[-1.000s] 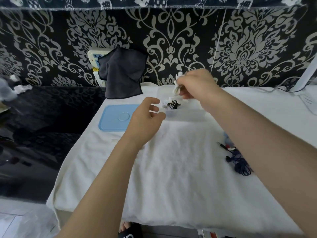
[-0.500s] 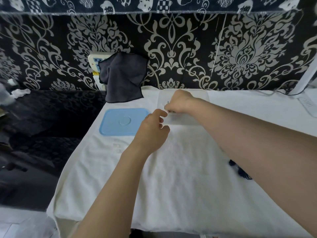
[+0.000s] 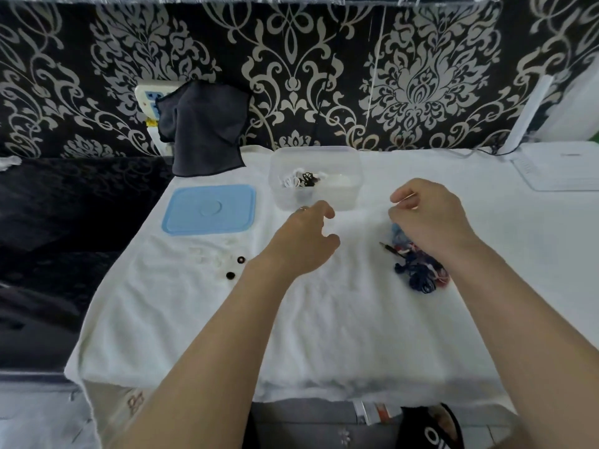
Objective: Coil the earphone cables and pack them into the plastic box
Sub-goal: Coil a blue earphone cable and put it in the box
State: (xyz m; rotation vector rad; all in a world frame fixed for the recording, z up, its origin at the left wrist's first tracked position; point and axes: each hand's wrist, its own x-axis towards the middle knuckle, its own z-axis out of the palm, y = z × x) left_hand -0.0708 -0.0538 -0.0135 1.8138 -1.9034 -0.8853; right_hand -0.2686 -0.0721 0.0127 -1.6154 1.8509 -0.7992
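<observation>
The clear plastic box [image 3: 348, 176] stands at the back of the white towel, with a white coiled earphone [image 3: 293, 181] and a black one [image 3: 308, 179] inside. A tangled heap of dark blue, red and light blue earphone cables [image 3: 421, 270] lies at the right. My right hand [image 3: 428, 215] hovers just above the heap's far end, fingers loosely curled, holding nothing visible. My left hand [image 3: 301, 241] hangs in front of the box, fingers relaxed and empty.
The blue lid [image 3: 209, 209] lies left of the box. Two small black ear tips [image 3: 235, 267] rest on the towel [image 3: 324, 335] near my left wrist. A dark cloth [image 3: 204, 128] hangs at the back wall. A white appliance [image 3: 557, 166] sits at the far right.
My right hand left the box, where the white earphone now lies, and came back to the cable heap at the right. My left hand drew away from the box's edge.
</observation>
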